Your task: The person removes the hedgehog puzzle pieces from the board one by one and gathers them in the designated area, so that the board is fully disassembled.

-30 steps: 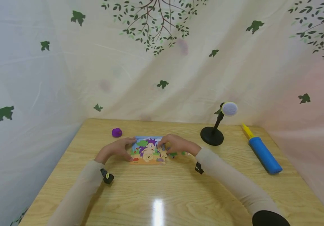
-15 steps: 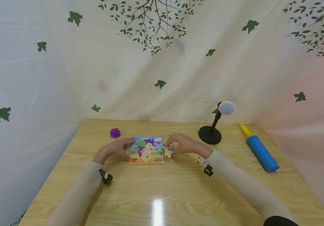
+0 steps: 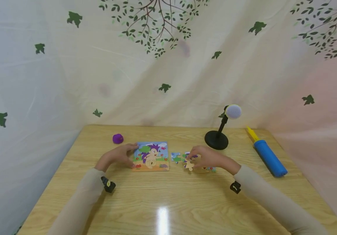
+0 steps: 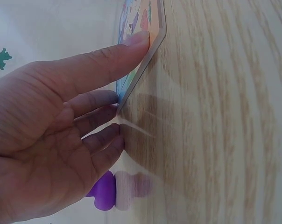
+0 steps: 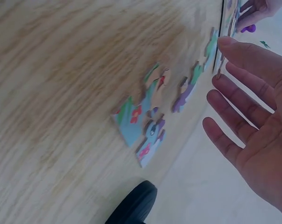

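Just right of the frame's centre, the right hand pinches a cream, knobbed jigsaw piece that could knock nearby flat multicoloured pieces askew if lowered carelessly, while the widely spread left hand touches the rectangular hedgehog-picture board at centre.

Soft light filled the head view, bluish on the left of the backdrop, pinkish on its right; a glare streak whitened the near tabletop. Both wrist views were dimmer and hazy, a soft shadow falling beside the left hand.
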